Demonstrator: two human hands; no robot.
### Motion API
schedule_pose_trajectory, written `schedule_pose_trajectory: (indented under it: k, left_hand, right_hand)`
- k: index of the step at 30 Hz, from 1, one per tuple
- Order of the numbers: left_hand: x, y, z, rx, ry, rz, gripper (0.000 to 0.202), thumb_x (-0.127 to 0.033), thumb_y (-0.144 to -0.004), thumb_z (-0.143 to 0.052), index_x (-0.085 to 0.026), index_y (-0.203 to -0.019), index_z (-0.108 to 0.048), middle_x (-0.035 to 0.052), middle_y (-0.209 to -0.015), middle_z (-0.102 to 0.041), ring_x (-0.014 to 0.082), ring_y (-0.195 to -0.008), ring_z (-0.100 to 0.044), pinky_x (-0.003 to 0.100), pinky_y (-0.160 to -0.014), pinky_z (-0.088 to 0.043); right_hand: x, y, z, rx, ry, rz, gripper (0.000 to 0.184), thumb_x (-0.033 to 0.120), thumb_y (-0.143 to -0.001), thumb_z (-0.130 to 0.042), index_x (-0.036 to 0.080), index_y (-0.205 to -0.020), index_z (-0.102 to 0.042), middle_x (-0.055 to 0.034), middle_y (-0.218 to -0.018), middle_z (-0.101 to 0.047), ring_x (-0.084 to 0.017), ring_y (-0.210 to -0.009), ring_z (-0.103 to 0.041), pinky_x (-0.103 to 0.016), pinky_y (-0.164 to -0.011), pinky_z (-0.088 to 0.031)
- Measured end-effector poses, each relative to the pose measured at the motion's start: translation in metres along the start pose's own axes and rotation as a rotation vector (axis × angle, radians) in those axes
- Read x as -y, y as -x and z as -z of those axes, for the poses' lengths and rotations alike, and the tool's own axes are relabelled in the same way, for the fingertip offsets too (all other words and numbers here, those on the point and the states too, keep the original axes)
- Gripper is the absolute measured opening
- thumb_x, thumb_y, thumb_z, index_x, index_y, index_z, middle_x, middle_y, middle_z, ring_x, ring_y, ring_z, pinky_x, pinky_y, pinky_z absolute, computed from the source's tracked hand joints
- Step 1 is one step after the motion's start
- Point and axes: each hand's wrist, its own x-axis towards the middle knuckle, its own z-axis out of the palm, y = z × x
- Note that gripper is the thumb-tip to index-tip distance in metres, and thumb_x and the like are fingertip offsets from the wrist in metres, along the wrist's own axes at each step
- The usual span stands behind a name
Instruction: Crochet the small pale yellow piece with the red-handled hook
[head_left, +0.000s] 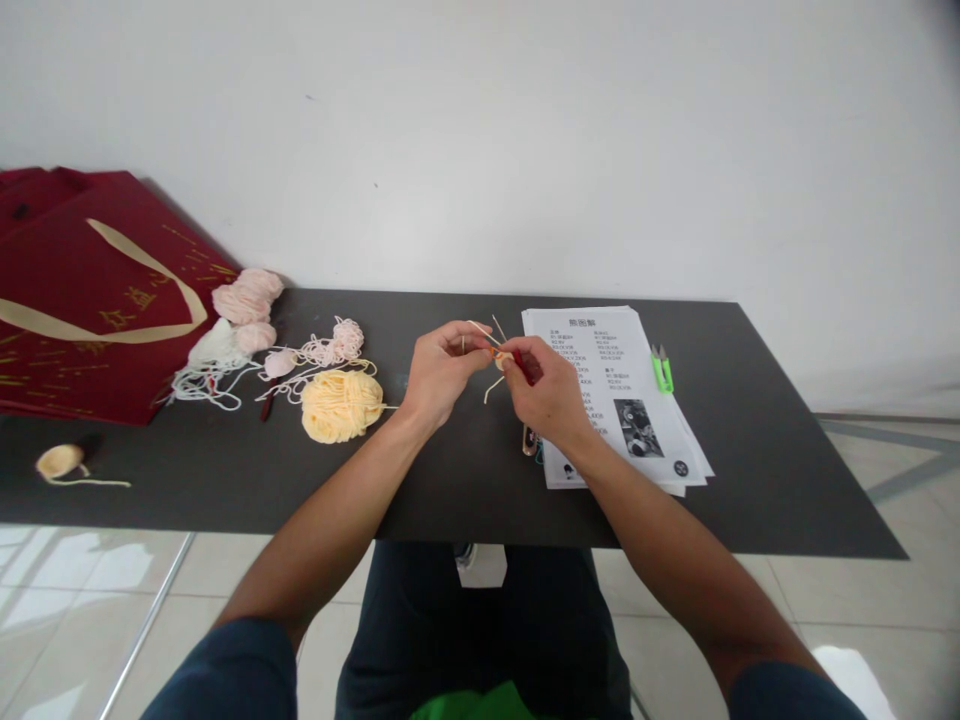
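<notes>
Red-handled hook [518, 357], long axis slanting — tip up-left, toward the left hand [442, 375] pinching a small yellow yarn piece [503, 361] — right hand [551, 395], fingers clamped on the handle

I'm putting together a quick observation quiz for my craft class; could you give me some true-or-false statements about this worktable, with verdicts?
1. The left hand and right hand meet at a small yarn piece. True.
2. The green snips lie left of the printed sheets. False: the green snips are at the right side of the printed sheets.
3. A yellow yarn ball lies on the table. True.
4. The bag is blue. False: the bag is dark red.
</notes>
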Motion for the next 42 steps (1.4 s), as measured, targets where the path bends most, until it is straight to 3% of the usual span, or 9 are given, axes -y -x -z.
schedule_pose_trajectory:
  k: [10, 32, 42]
  left_hand:
    - [-0.001, -0.001, 0.003, 0.08, 0.084, 0.087, 0.03, -0.008, -0.058, -0.086, -0.014, -0.086, -0.076, -0.0002, -0.074, -0.073, 0.0098, -0.068, -0.066, 0.023, -0.072, -0.052]
    - [-0.005, -0.002, 0.007, 0.215, 0.048, 0.077, 0.025, -0.008, -0.06, -0.086, -0.014, -0.076, -0.068, 0.0006, -0.073, -0.074, 0.0111, -0.067, -0.068, 0.024, -0.069, -0.053]
    - [-0.008, -0.003, 0.006, 0.125, 0.077, 0.102, 0.034, -0.012, -0.054, -0.093, -0.014, -0.073, -0.064, 0.002, -0.072, -0.075, 0.012, -0.066, -0.069, 0.024, -0.067, -0.052]
  right_hand:
    - [-0.003, -0.002, -0.002, -0.037, -0.067, -0.027, 0.006, 0.029, -0.093, -0.064, 0.025, -0.097, -0.062, 0.0016, -0.077, -0.065, -0.015, -0.066, -0.06, -0.03, -0.063, -0.046]
    - [0.003, 0.001, 0.001, -0.064, -0.008, 0.0, 0.005, 0.029, -0.09, -0.067, 0.024, -0.091, -0.064, 0.002, -0.072, -0.064, -0.014, -0.063, -0.058, -0.031, -0.062, -0.045]
    - [0.01, 0.002, 0.003, -0.071, -0.029, -0.004, 0.011, 0.034, -0.089, -0.072, 0.025, -0.092, -0.066, 0.0021, -0.07, -0.067, -0.014, -0.062, -0.061, -0.03, -0.06, -0.047]
